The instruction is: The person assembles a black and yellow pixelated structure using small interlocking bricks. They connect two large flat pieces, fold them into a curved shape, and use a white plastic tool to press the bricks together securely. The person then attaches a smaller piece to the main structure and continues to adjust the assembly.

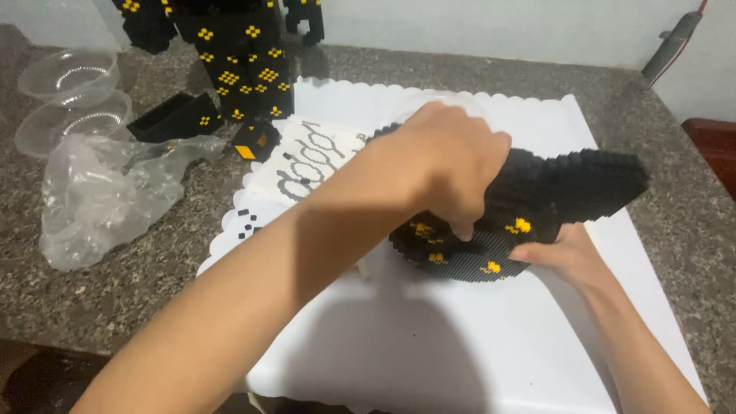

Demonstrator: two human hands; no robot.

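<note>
Currently pressing-and-seating step: left hand (448, 165) clamped over black-and-yellow brick piece (529, 211), fingers curled on its top, right hand (563, 253) propping it from below above white tray (460, 345); next, probably firm, even downward pressure without cracking joints.

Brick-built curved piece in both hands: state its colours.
Black with small yellow spots, clearest in the head view.

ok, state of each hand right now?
Left hand: closed over the top of the black block piece.
Right hand: holding the same piece from below.
</note>
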